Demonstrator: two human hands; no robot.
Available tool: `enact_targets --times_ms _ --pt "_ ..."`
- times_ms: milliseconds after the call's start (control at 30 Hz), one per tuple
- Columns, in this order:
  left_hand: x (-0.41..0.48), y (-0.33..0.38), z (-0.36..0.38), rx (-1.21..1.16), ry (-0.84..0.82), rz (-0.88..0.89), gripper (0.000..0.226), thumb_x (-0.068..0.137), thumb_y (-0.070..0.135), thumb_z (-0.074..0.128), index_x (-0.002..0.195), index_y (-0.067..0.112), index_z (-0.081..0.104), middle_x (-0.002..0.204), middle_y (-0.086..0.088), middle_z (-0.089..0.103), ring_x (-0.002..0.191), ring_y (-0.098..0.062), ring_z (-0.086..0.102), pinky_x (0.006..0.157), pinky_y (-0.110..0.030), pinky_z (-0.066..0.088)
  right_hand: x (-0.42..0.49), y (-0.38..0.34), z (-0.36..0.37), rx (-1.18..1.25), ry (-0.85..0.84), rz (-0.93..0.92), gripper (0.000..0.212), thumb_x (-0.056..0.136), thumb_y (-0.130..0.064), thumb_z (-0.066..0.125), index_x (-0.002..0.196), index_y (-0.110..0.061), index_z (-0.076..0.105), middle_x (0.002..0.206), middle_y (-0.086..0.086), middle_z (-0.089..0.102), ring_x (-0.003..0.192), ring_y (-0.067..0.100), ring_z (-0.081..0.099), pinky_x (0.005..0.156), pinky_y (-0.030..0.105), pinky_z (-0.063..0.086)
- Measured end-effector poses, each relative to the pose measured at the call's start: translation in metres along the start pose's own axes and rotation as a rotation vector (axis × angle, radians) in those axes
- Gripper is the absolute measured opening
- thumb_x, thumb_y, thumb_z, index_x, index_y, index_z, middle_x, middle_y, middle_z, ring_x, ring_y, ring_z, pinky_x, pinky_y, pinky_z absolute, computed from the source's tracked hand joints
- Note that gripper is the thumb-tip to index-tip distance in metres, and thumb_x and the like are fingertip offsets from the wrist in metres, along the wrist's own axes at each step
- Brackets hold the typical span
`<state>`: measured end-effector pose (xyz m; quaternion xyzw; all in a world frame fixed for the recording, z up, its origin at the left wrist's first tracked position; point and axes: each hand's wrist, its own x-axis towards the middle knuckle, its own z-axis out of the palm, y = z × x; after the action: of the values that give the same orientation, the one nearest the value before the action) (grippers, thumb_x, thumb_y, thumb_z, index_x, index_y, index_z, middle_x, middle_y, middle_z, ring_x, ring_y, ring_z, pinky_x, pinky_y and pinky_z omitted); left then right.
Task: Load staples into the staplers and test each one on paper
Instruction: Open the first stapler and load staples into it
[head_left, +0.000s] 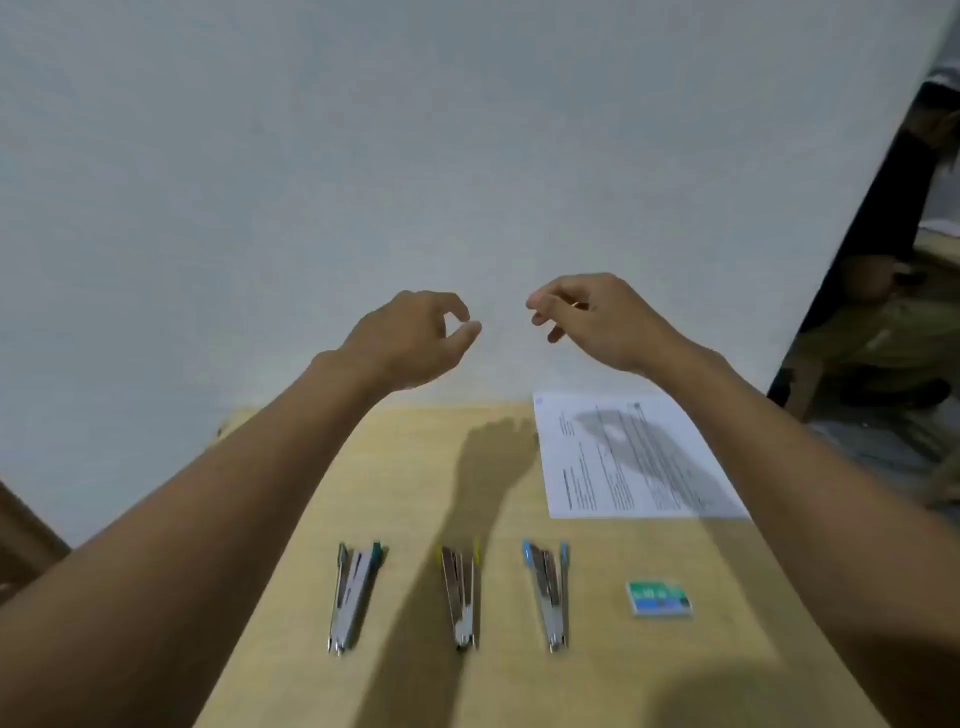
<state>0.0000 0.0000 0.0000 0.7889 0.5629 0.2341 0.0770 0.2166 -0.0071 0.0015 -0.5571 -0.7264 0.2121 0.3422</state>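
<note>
Three opened staplers lie side by side on the wooden table (415, 686): a green-tipped one (353, 595) on the left, a yellow-tipped one (461, 592) in the middle, a blue-tipped one (549, 590) on the right. A small green staple box (658, 597) sits to their right. A printed sheet of paper (618, 457) lies at the table's far right. My left hand (415, 338) and my right hand (592, 317) are raised in front of the wall, well above the table, fingers loosely curled and holding nothing.
A pale wall (363, 156) rises directly behind the table. At the far right a dark gap shows a seated person's legs (883, 332) and the floor. A brown wooden piece (21, 525) shows at the left edge.
</note>
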Motion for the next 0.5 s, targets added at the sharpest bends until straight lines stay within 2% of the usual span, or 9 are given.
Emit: enact_targets --times_ms 67,133,233,300,367,433,500 --pt "-0.025 -0.004 0.031 0.072 -0.165 -0.078 0.041 0.094 0.057 0.049 0.119 0.027 0.062 0.117 -0.004 0.065 0.1 -0.023 0.062 0.082 -0.035 0.047 -0.026 0.012 0.015 -0.045 -0.037 0.051 0.029 0.099 -0.044 0.052 0.106 -0.022 0.07 0.097 -0.009 0.072 0.08 0.01 0.071 0.078 0.03 0.051" --pt "-0.062 -0.005 0.065 0.102 -0.334 -0.182 0.053 0.093 0.06 0.048 0.131 0.024 0.056 0.136 -0.006 0.056 0.116 -0.027 0.058 0.094 -0.038 0.047 -0.059 0.022 0.029 -0.078 -0.097 0.113 0.029 0.098 -0.045 0.054 0.105 -0.022 0.07 0.096 -0.007 0.073 0.079 0.012 0.071 0.073 0.03 0.051" --pt "-0.116 -0.001 0.102 0.09 -0.477 -0.289 0.064 0.094 0.059 0.047 0.145 0.021 0.041 0.147 -0.004 0.046 0.12 -0.029 0.057 0.096 -0.038 0.047 -0.107 0.03 0.051 -0.114 -0.171 0.255 0.028 0.096 -0.045 0.056 0.104 -0.021 0.069 0.094 -0.003 0.072 0.071 0.014 0.07 0.068 0.03 0.05" --pt "-0.138 -0.002 0.119 0.097 -0.432 -0.294 0.062 0.096 0.053 0.046 0.148 0.021 0.035 0.147 -0.004 0.047 0.124 -0.028 0.054 0.095 -0.035 0.044 -0.129 0.039 0.067 -0.15 -0.211 0.367 0.032 0.094 -0.044 0.056 0.105 -0.016 0.068 0.092 0.003 0.073 0.069 0.019 0.069 0.07 0.035 0.054" --pt "-0.153 -0.004 0.126 0.099 -0.346 -0.279 0.054 0.097 0.045 0.047 0.145 0.02 0.04 0.14 -0.005 0.053 0.12 -0.026 0.055 0.086 -0.033 0.043 -0.147 0.048 0.085 -0.188 -0.221 0.456 0.029 0.092 -0.039 0.055 0.089 -0.011 0.064 0.082 0.007 0.07 0.073 0.028 0.069 0.068 0.035 0.052" --pt "-0.161 -0.009 0.13 0.047 -0.297 -0.273 0.043 0.098 0.04 0.048 0.133 0.016 0.051 0.129 -0.007 0.06 0.106 -0.026 0.059 0.08 -0.033 0.046 -0.158 0.052 0.103 -0.206 -0.198 0.517 0.027 0.089 -0.032 0.054 0.068 -0.015 0.048 0.067 0.004 0.056 0.061 0.026 0.058 0.059 0.029 0.041" --pt "-0.169 -0.011 0.133 -0.005 -0.233 -0.252 0.036 0.098 0.04 0.048 0.12 0.013 0.058 0.114 -0.008 0.066 0.09 -0.025 0.059 0.076 -0.035 0.05 -0.164 0.054 0.119 -0.204 -0.136 0.538 0.031 0.089 -0.024 0.053 0.062 -0.015 0.039 0.06 0.002 0.047 0.053 0.021 0.043 0.054 0.026 0.032"
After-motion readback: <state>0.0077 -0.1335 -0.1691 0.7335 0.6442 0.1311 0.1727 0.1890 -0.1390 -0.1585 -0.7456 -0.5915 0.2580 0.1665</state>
